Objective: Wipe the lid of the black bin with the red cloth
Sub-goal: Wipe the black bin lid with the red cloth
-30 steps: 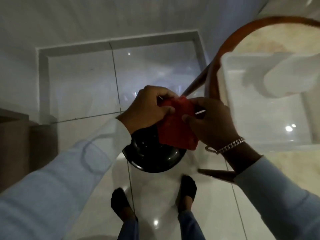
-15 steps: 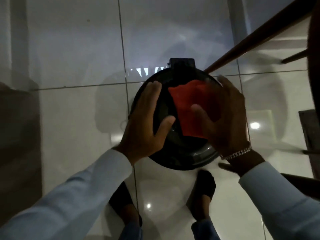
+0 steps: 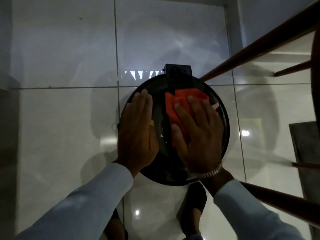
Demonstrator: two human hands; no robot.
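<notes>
The black bin's round glossy lid [image 3: 223, 122] fills the middle of the view, with its hinge block [image 3: 178, 69] at the far edge. A red cloth [image 3: 181, 101] lies on the lid's right half. My right hand [image 3: 199, 134] presses flat on the cloth, fingers spread over it. My left hand [image 3: 138, 132] rests flat on the lid's left side, fingers together and straight, holding nothing. The cloth's near part is hidden under my right palm.
Glossy white floor tiles [image 3: 60, 127] surround the bin. Wooden chair or table legs [image 3: 259, 45] slant across the upper right, and another leg [image 3: 285, 200] crosses the lower right. A dark mat [image 3: 306, 153] lies at the right edge. My feet [image 3: 195, 210] stand just below the bin.
Both hands came down from folding the cloth in the air onto the lid. The right hand now presses the cloth flat, and the left hand lies flat with its fingers closed together.
</notes>
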